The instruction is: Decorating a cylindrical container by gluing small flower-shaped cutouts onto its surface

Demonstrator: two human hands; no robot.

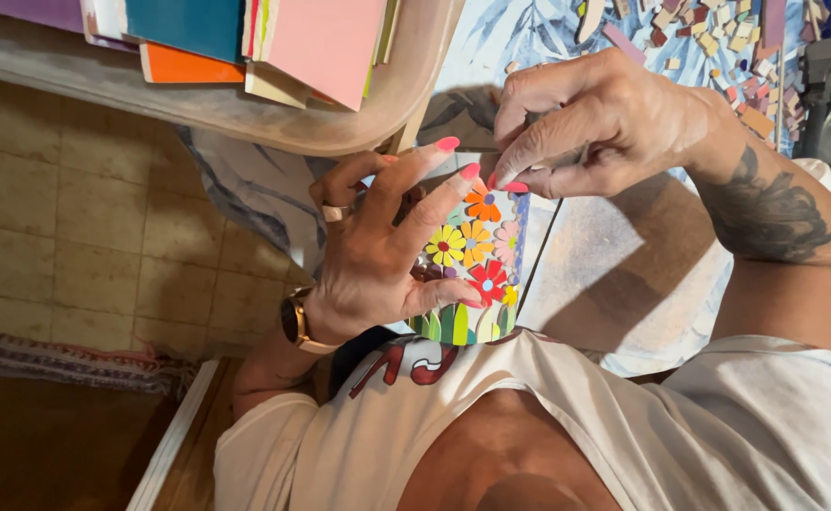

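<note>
While the head camera looks straight down the person's chest, the left hand (377, 255) cups a small mosaic panel (472, 265) covered in bright flowers, fingers spread along its near edge and thumb pressed against its lower face. That panel stands tilted on its edge, just above the white shirt (718, 426), and leans against the worktop (614, 274), which is covered by a pale cloth with a blue leaf pattern. Closed in a pinch, the right hand (590, 128) sits at the panel's top edge, thumb and forefinger together on something too small to make out, touching the panel near an orange flower. A ring and a wristwatch (294, 320) show on the left hand and wrist. Beyond the hands, a beige tray (340, 128) holds flat coloured sheets (325, 43) in pink, teal and orange. Loose tile chips (727, 47) lie scattered at the upper right. Tiled floor (84, 237) lies to the left.
</note>
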